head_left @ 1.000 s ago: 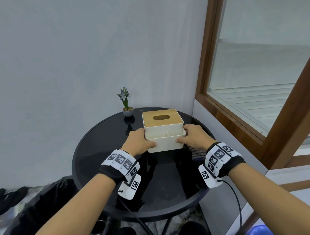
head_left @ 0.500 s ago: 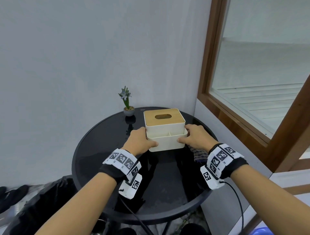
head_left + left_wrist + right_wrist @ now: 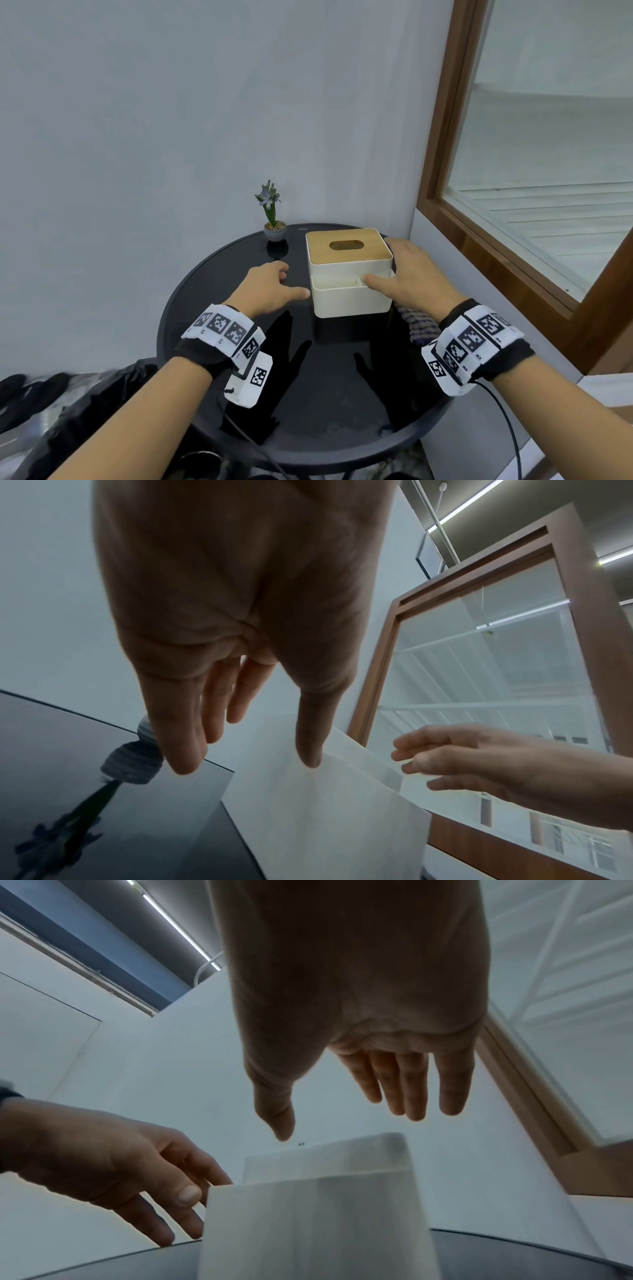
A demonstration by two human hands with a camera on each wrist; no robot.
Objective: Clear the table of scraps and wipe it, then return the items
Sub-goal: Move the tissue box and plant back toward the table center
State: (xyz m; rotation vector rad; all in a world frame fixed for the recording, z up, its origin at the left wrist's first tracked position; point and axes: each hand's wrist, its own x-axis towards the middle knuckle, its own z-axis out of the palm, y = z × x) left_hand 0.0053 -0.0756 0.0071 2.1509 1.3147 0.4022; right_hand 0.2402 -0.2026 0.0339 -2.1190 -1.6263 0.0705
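Note:
A white tissue box [image 3: 349,291] with a wooden lid stands on the round black table [image 3: 239,342], toward its back right. My left hand [image 3: 291,282] hovers open just left of the box, thumb tip by the front left corner. My right hand [image 3: 399,270] is open along the box's right side, thumb over the front compartment's rim. In the left wrist view my left hand [image 3: 246,737] has straight fingers beside the box [image 3: 325,818]. The right wrist view shows my right hand [image 3: 346,1121] spread above the box [image 3: 315,1218]. A checked cloth [image 3: 419,325] lies under my right wrist.
A small potted plant [image 3: 274,219] stands at the table's back edge, left of the box. The grey wall is close behind, and a wood-framed window [image 3: 479,240] is to the right. A black bag [image 3: 102,404] sits on the floor at the left.
Both hands gripped the box's front corners before. Now their fingers have straightened and let go, and the left hand has drawn away to the left.

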